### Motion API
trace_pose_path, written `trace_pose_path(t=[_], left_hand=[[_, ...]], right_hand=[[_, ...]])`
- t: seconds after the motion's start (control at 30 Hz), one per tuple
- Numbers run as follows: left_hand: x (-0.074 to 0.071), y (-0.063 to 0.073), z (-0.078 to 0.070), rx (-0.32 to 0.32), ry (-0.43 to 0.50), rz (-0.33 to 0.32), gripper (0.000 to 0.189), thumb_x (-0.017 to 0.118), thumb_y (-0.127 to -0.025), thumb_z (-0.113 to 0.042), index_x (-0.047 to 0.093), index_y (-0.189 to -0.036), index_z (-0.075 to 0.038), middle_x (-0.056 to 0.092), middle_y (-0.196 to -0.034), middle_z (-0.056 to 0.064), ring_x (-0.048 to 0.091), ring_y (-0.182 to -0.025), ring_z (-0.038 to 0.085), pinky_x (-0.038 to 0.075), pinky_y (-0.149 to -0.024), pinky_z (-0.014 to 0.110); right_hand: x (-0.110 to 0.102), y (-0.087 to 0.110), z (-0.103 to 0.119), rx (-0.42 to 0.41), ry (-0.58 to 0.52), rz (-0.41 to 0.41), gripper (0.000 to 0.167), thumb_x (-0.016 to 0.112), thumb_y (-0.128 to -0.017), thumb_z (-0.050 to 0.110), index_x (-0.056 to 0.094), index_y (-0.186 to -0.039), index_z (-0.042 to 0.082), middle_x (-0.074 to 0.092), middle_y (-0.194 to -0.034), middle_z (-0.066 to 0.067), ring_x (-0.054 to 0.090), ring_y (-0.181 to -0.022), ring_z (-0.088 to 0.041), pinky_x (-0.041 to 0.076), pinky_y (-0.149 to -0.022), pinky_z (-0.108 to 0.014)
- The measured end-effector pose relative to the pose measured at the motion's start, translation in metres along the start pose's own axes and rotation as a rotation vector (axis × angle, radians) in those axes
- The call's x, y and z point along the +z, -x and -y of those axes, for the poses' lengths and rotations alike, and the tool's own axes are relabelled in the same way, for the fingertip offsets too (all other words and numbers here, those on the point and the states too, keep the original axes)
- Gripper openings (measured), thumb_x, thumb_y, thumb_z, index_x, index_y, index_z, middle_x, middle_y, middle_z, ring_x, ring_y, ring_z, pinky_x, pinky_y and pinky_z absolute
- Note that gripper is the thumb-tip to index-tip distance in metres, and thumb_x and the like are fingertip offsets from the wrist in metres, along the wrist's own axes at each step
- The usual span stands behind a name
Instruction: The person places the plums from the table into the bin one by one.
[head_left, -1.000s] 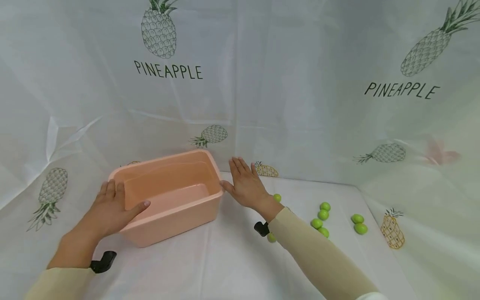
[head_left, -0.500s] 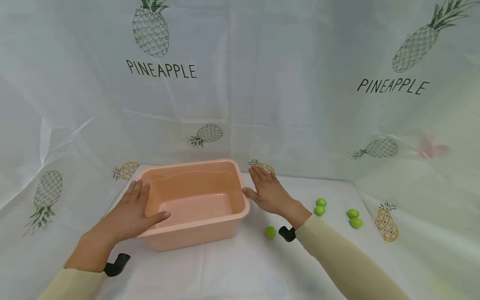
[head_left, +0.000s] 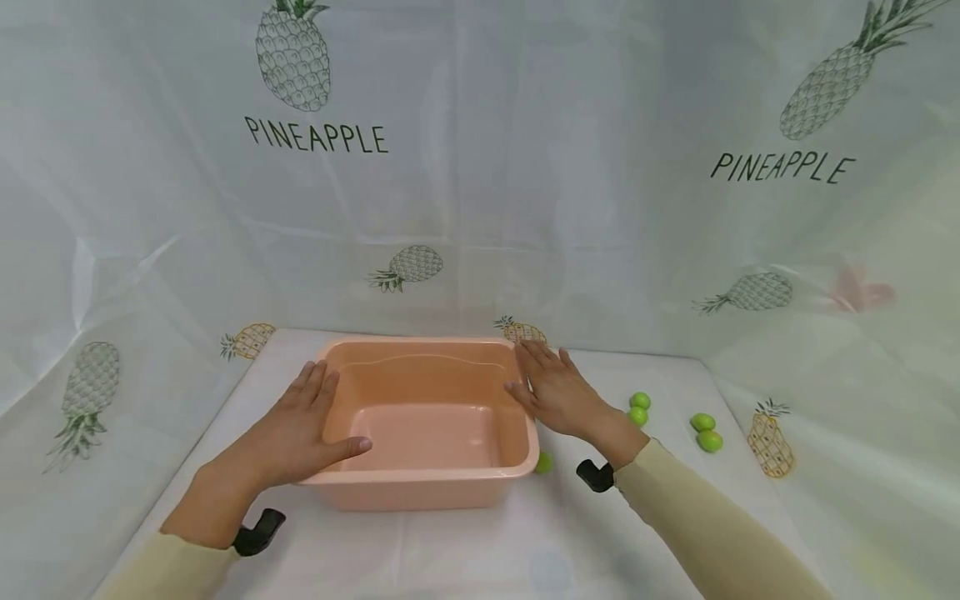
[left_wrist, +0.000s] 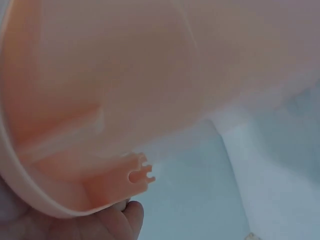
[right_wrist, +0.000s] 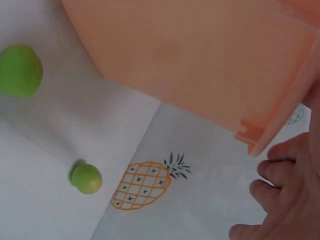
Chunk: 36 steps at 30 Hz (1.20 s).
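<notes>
A peach plastic basin (head_left: 427, 492) sits on the white-covered table between both hands, its long side facing me. Along its left rim rests my left hand (head_left: 288, 429), fingers extended and thumb pointing inward over the basin. My right hand (head_left: 562, 396) lies against the right rim with straight fingers, thumb at the edge. From the left wrist view, the fingers (left_wrist: 120, 220) touch the outer side of the rim near a notched tab. In the right wrist view the right fingers (right_wrist: 280, 180) spread beside the basin's edge.
One green lime (head_left: 543, 462) lies close to the basin's right side, partly hidden. Two pairs of limes stand farther right, one near the right wrist (head_left: 639, 408), the other by the table's right edge (head_left: 707, 433). A pineapple-printed sheet (head_left: 562, 208) hangs behind.
Between both hands, the basin has shifted right and turned until its long side faces me squarely. The hands moved right with it, and the head view turned slightly.
</notes>
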<state>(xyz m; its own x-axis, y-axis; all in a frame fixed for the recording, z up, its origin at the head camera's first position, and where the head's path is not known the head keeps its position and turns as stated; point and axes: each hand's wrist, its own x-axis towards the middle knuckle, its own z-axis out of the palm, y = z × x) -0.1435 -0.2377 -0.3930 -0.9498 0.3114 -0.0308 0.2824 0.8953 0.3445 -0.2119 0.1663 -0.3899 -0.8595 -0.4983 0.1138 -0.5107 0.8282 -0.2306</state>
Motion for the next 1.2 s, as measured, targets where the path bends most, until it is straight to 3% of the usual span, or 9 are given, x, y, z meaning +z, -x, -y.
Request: trace_pose_path(t=[0.23, 0.33, 0.43, 0.6, 1.2], left_hand=[[0.005, -0.004, -0.009, 0.058, -0.006, -0.007, 0.123, 0.053, -0.092, -0.083, 0.014, -0.165, 0.008, 0.004, -0.175, 0.028, 0.0, -0.163, 0.048, 0.018, -0.125, 0.069], [0.005, -0.006, -0.013, 0.082, -0.012, -0.023, 0.108, 0.05, -0.102, -0.072, 0.016, -0.165, 0.009, 0.008, -0.174, 0.029, 0.004, -0.162, 0.049, 0.015, -0.126, 0.069], [0.003, -0.007, -0.012, 0.09, -0.077, -0.073, 0.085, 0.045, -0.111, -0.053, 0.024, -0.162, 0.011, 0.018, -0.172, 0.03, 0.012, -0.16, 0.05, 0.012, -0.124, 0.074], [-0.003, -0.004, -0.003, 0.051, -0.201, -0.146, 0.062, 0.043, -0.114, -0.036, 0.038, -0.159, 0.006, 0.032, -0.169, 0.025, 0.022, -0.159, 0.049, 0.005, -0.119, 0.082], [-0.003, 0.007, 0.002, 0.032, -0.203, -0.107, 0.071, 0.042, -0.113, -0.041, 0.028, -0.163, 0.008, 0.023, -0.171, 0.027, 0.019, -0.159, 0.049, 0.004, -0.122, 0.077]], right_hand=[[-0.002, 0.012, -0.007, 0.017, 0.019, 0.009, 0.073, 0.046, -0.112, 0.045, 0.032, -0.162, -0.006, 0.031, -0.17, -0.024, 0.028, -0.159, -0.042, 0.022, -0.124, -0.073], [-0.003, 0.018, -0.01, 0.026, 0.027, 0.005, 0.071, 0.048, -0.112, 0.042, 0.033, -0.162, -0.006, 0.032, -0.169, -0.025, 0.028, -0.159, -0.042, 0.023, -0.123, -0.073], [-0.003, 0.022, -0.011, 0.021, 0.029, 0.009, 0.07, 0.048, -0.112, 0.041, 0.033, -0.161, -0.007, 0.032, -0.169, -0.025, 0.027, -0.159, -0.043, 0.022, -0.123, -0.073], [-0.003, 0.022, -0.009, 0.01, 0.024, -0.002, 0.069, 0.049, -0.112, 0.038, 0.034, -0.161, -0.008, 0.033, -0.168, -0.027, 0.029, -0.158, -0.044, 0.023, -0.123, -0.074], [0.007, 0.02, -0.012, 0.024, 0.009, -0.053, 0.068, 0.046, -0.113, 0.045, 0.04, -0.16, -0.004, 0.039, -0.166, -0.024, 0.031, -0.158, -0.041, 0.022, -0.125, -0.07]])
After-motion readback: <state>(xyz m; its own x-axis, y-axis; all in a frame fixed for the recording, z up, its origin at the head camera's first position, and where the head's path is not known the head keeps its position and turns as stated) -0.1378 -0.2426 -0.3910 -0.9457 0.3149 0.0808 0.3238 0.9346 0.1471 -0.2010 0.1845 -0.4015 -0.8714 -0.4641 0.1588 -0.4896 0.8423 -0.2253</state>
